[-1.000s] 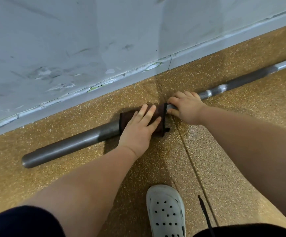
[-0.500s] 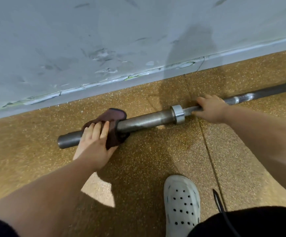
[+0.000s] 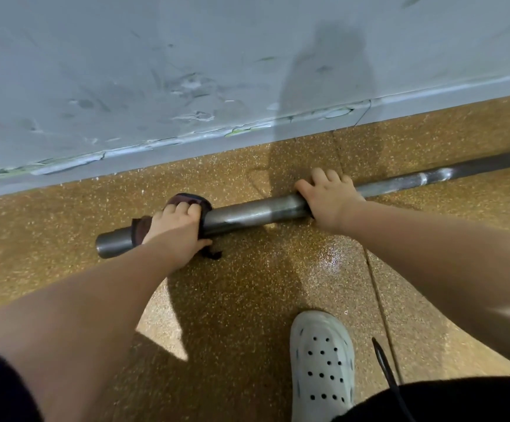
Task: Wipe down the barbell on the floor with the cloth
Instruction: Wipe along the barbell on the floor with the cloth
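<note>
Flat a moment ago, the left hand [image 3: 177, 230] now curls round the dark brown cloth [image 3: 187, 198] on the grey steel barbell [image 3: 393, 185], lying on the speckled tan floor [image 3: 247, 300]; the right hand [image 3: 329, 203] has shifted to grip the thick sleeve [image 3: 241, 214], likely steadying the end wipe

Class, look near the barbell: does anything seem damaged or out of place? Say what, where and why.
The skirting behind the barbell is damaged: its grey paint is cracked and flaking along the wall's foot, and the wall above is scuffed.
</note>
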